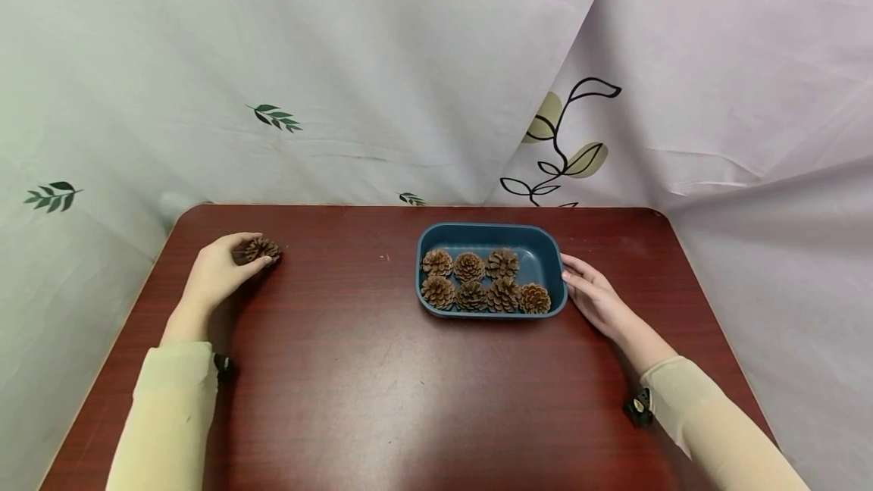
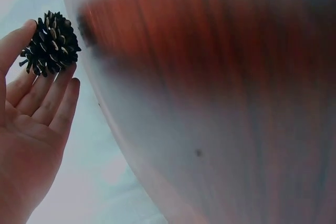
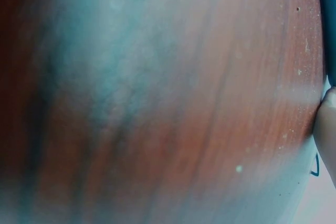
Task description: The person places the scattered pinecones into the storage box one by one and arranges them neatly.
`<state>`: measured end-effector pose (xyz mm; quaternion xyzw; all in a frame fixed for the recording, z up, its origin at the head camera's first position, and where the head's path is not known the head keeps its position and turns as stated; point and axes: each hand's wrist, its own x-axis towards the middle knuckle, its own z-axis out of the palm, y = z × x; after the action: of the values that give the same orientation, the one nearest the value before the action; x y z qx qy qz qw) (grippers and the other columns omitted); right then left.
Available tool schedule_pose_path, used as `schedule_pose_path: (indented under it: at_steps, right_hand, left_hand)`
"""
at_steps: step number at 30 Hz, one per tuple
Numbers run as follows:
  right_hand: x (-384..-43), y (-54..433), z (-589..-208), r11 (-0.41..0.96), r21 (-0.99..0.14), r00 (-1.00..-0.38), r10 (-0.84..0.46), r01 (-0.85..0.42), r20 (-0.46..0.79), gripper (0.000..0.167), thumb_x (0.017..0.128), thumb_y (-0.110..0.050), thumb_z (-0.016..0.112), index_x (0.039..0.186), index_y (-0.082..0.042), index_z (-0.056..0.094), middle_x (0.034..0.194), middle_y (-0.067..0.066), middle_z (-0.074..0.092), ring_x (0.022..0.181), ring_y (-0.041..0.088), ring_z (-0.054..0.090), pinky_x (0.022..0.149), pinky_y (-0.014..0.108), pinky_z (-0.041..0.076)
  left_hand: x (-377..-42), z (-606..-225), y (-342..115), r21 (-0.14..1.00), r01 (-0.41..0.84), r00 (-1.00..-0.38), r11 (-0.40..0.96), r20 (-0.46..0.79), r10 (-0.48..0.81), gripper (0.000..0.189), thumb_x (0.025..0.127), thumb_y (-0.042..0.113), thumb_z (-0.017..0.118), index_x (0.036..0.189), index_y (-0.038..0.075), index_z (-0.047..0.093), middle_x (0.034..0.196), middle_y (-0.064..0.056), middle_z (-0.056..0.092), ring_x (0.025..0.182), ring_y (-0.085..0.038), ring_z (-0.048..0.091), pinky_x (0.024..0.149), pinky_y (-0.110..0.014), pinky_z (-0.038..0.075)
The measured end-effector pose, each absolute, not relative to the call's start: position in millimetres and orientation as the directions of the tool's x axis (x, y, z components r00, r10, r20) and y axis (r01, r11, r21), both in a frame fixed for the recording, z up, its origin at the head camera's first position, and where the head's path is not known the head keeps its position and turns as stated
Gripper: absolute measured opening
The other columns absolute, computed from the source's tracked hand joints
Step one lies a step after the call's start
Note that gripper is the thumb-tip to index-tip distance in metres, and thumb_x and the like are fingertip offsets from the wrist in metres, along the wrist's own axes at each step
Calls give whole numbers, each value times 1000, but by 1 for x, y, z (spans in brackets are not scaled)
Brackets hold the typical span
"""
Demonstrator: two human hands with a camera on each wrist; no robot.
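Note:
A brown pine cone is pinched between the thumb and fingers of my left hand at the table's far left. In the left wrist view, the same pine cone sits between the thumb and the extended fingers. My right hand touches the right end of a blue rectangular tray with fairly straight fingers. Inside the tray several pine cones lie in two rows, four in front and three behind. Only a thumb beside the blue wall shows in the right wrist view.
The reddish-brown table has rounded back corners. Behind and beside it hangs a white cloth with leaf prints. The tray stands near the back edge, right of centre.

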<state>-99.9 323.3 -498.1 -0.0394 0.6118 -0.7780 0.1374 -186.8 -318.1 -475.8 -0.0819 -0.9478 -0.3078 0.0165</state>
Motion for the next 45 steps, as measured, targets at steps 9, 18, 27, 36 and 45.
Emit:
schedule_pose_path:
  at_steps: [9, 18, 27, 36, 45]
  right_hand:
    - [-99, 323, -498, -214, -963, -959, -266, 161, -101, 37, 113, -5, 43, 148, -14, 51, 137, -13, 67, 124, -1, 65, 107, 12, 49]
    - [-100, 322, -498, -200, -965, -960, -257, 168, -113, 37, 114, -5, 43, 148, -15, 51, 137, -14, 67, 124, -2, 65, 107, 12, 49]
    - [-101, 322, -497, -199, -966, -960, -257, 164, -110, 38, 113, -5, 43, 149, -14, 51, 138, -14, 66, 126, -3, 64, 107, 11, 49]
    - [-102, 322, -497, -206, -966, -962, -256, 155, -100, 37, 113, -4, 42, 147, -16, 53, 137, -14, 66, 126, -3, 63, 107, 11, 48]
    - [-99, 322, -496, -202, -964, -961, -252, 172, -118, 37, 113, -6, 43, 149, -13, 49, 136, -14, 67, 126, -3, 64, 107, 11, 49]
  left_hand:
    - [-185, -472, -293, 581, 203, -978, 788, 90, 187, 52, 97, 21, 79, 140, -3, 63, 138, -32, 64, 126, -50, 61, 103, -67, 48]
    - [-184, -466, -261, 599, 250, -965, 761, 93, 243, 52, 98, 24, 79, 142, 1, 64, 143, -28, 63, 132, -48, 59, 107, -66, 48]
    - [-184, -466, -230, 623, 303, -947, 721, 109, 303, 52, 99, 26, 79, 143, 4, 64, 143, -23, 65, 130, -44, 62, 108, -63, 51]
    - [-182, -466, -198, 655, 355, -927, 667, 154, 342, 52, 95, 21, 82, 141, 4, 66, 140, -19, 68, 129, -39, 64, 108, -58, 54]
    - [-176, -463, -171, 701, 392, -910, 596, 199, 364, 52, 94, 19, 84, 141, 5, 67, 139, -16, 69, 126, -35, 67, 106, -54, 57]
